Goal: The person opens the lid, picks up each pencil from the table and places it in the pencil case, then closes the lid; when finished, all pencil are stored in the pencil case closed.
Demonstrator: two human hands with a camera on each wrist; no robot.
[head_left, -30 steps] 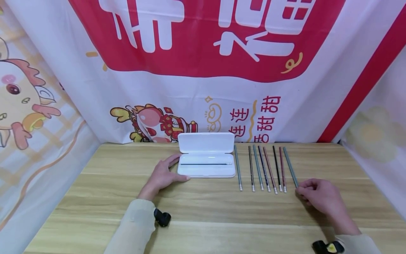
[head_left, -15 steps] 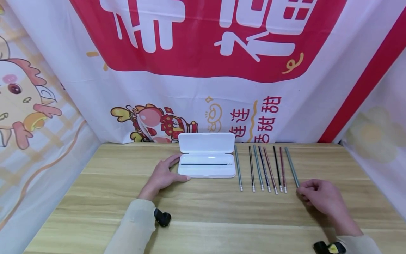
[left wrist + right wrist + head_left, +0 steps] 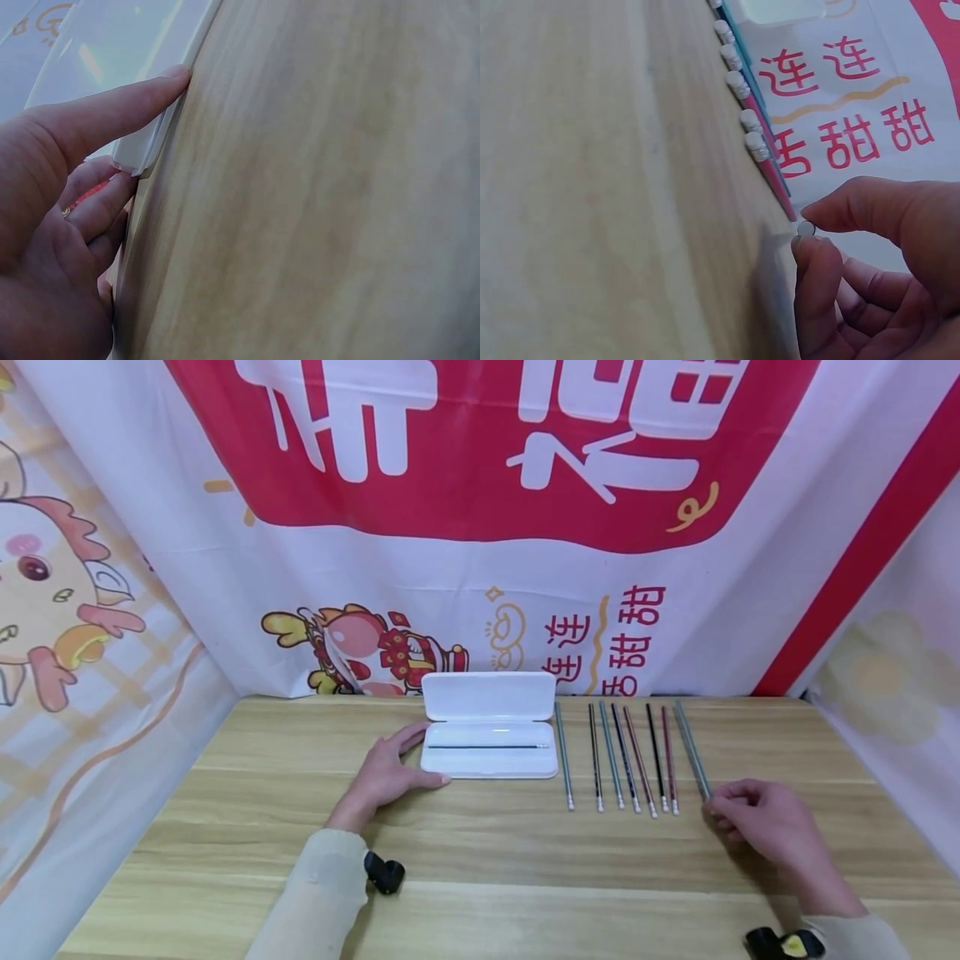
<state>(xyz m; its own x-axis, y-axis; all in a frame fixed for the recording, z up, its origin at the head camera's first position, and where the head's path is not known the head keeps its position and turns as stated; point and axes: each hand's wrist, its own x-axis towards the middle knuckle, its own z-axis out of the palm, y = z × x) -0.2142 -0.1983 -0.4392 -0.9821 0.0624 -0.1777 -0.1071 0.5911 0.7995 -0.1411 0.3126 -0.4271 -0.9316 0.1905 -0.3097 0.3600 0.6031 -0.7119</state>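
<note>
Right grip (image 3: 768,821) pinches a pencil (image 3: 692,750) (near end (image 3: 805,228) hidden in head view).

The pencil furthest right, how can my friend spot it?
On the wooden table, find the open white case. Follow the row of pencils rightward from it to the last, a bluish-green pencil. Unlike its neighbours, it is pinched by the right hand.

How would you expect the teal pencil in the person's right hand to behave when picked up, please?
The teal pencil should stay stiff, as its slim shaft looks straight. It is probably light, being so thin and pinched between just a few fingertips. Since the right hand grips it near one end, the long free end may swing or dip.
</note>
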